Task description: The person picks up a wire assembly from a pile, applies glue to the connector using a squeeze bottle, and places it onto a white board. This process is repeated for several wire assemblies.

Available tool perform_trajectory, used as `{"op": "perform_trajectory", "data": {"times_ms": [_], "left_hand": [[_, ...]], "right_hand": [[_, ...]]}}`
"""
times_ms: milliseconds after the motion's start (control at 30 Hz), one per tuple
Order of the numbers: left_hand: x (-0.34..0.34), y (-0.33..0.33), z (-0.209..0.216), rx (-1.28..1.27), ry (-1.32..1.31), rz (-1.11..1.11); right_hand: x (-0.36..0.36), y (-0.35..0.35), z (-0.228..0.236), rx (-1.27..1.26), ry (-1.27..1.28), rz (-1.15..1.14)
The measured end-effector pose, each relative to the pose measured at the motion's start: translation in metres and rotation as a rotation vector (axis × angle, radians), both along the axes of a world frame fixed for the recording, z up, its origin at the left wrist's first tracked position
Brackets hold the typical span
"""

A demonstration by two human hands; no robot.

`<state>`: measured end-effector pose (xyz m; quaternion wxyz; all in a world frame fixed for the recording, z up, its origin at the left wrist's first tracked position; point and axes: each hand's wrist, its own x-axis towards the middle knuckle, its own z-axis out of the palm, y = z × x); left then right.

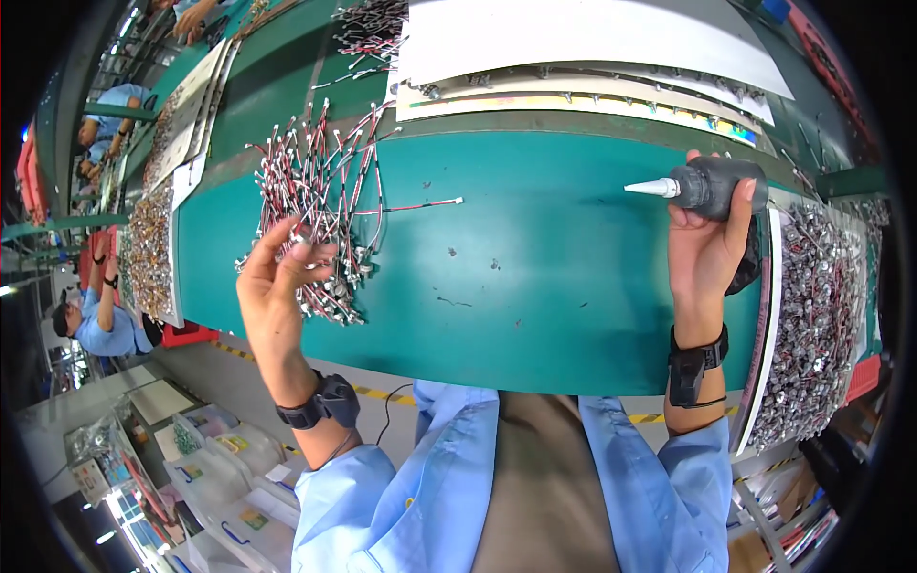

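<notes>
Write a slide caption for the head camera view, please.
Right hand grips a dark bottle with a white tip; left hand is at a heap of wired parts.

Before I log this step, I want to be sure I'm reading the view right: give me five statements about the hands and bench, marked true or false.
1. The right hand holds a dark bottle. True.
2. The bottle's nozzle points right. False: the white nozzle points left.
3. A wire pile lies on the green tabletop. True.
4. The left hand lies flat. False: the left hand has bent fingers, at the wire pile.
5. Both wrists wear black straps. True.
</notes>
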<state>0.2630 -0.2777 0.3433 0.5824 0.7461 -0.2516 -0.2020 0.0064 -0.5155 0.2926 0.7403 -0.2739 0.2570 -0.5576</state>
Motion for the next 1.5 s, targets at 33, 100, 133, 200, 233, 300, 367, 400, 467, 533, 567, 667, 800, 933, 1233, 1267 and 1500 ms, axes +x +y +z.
{"op": "perform_trajectory", "data": {"times_ms": [33, 100, 133, 200, 233, 300, 367, 400, 467, 533, 567, 667, 800, 933, 1233, 1267, 1500], "left_hand": [[-0.002, 0.001, -0.010, -0.015, 0.025, -0.018], [-0.016, -0.005, -0.025, -0.027, 0.059, -0.032], [-0.026, -0.014, -0.035, -0.117, 0.141, -0.086], [-0.049, -0.033, -0.048, -0.209, 0.240, -0.133], [-0.060, -0.044, -0.050, -0.193, 0.275, -0.191], [-0.079, -0.059, -0.060, -0.176, 0.326, -0.240], [-0.092, -0.073, -0.071, -0.246, 0.422, -0.276], [-0.095, -0.077, -0.075, -0.281, 0.469, -0.292], [-0.097, -0.080, -0.078, -0.273, 0.498, -0.289], [-0.099, -0.083, -0.081, -0.260, 0.528, -0.291], [-0.099, -0.084, -0.084, -0.257, 0.540, -0.287], [-0.100, -0.084, -0.090, -0.320, 0.423, -0.291], [-0.101, -0.083, -0.092, -0.340, 0.441, -0.258], [-0.100, -0.082, -0.090, -0.359, 0.439, -0.257], [-0.100, -0.082, -0.091, -0.379, 0.399, -0.283], [-0.100, -0.082, -0.091, -0.375, 0.394, -0.285], [-0.101, -0.082, -0.091, -0.364, 0.385, -0.298]], "right_hand": [[0.002, 0.002, 0.002, 0.011, 0.006, -0.007], [0.005, 0.006, 0.004, 0.002, 0.021, -0.008], [0.006, 0.009, 0.005, -0.010, 0.031, -0.012], [0.006, 0.012, 0.003, -0.019, 0.059, -0.011], [0.004, 0.013, 0.001, -0.064, 0.061, 0.013], [0.001, 0.018, -0.003, -0.148, 0.066, 0.070], [0.003, 0.023, -0.005, -0.201, 0.119, 0.046], [0.004, 0.026, -0.006, -0.257, 0.158, 0.020], [0.006, 0.029, -0.009, -0.309, 0.209, 0.000], [0.007, 0.031, -0.010, -0.484, 0.314, 0.005], [0.008, 0.031, -0.011, -0.572, 0.365, 0.011], [0.008, 0.037, -0.013, -0.633, 0.469, -0.016], [0.010, 0.046, -0.016, -0.702, 0.551, -0.032], [0.013, 0.048, -0.018, -0.748, 0.588, -0.044], [0.016, 0.050, -0.020, -0.776, 0.623, -0.089], [0.017, 0.050, -0.020, -0.776, 0.623, -0.087], [0.015, 0.050, -0.019, -0.796, 0.630, -0.075]]}}
